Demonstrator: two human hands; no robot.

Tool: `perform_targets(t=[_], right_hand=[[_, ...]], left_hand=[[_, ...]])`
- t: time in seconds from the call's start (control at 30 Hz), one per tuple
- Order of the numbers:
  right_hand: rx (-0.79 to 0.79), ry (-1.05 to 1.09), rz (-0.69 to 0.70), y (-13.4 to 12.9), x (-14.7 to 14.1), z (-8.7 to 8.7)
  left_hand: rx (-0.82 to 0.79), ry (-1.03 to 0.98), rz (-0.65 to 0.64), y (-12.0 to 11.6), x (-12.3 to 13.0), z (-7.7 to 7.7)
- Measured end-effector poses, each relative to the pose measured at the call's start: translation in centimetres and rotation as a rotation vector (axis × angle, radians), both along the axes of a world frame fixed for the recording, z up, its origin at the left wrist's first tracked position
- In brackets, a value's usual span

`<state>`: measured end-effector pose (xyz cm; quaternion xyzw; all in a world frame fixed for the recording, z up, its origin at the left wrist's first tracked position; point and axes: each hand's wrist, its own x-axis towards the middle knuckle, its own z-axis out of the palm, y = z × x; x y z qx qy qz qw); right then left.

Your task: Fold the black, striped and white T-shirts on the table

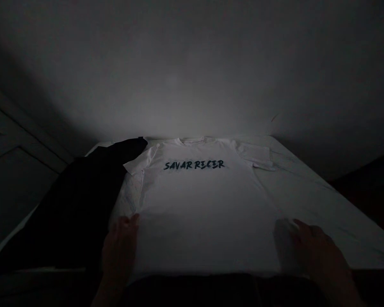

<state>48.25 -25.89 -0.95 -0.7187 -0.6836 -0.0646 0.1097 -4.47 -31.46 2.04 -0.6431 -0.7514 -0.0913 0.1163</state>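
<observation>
A white T-shirt (205,204) lies spread out face up, its neckline away from me and dark lettering across the chest. Its right-hand sleeve is flat, and the left-hand sleeve touches a black cloth. My left hand (121,245) is at the shirt's left side edge near the hem, thumb and fingers closed on the fabric. At the opposite side edge, my right hand (316,247) pinches the cloth, a shadow beside it. The dim light blurs the fingertips of both hands.
The black cloth (64,209), perhaps a garment, covers the left part of the white marbled table (310,196). A grey wall (192,76) stands right behind the table. A panelled door (16,170) is at the far left, and something dark lies beyond the right edge.
</observation>
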Motion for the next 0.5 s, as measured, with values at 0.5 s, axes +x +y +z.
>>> perform_targets(t=[0.5], right_hand=[[-0.212,-0.063,0.772,23.6,-22.9,0.4]], left_hand=[[-0.139,-0.07,-0.315,23.2,5.9,0.0]])
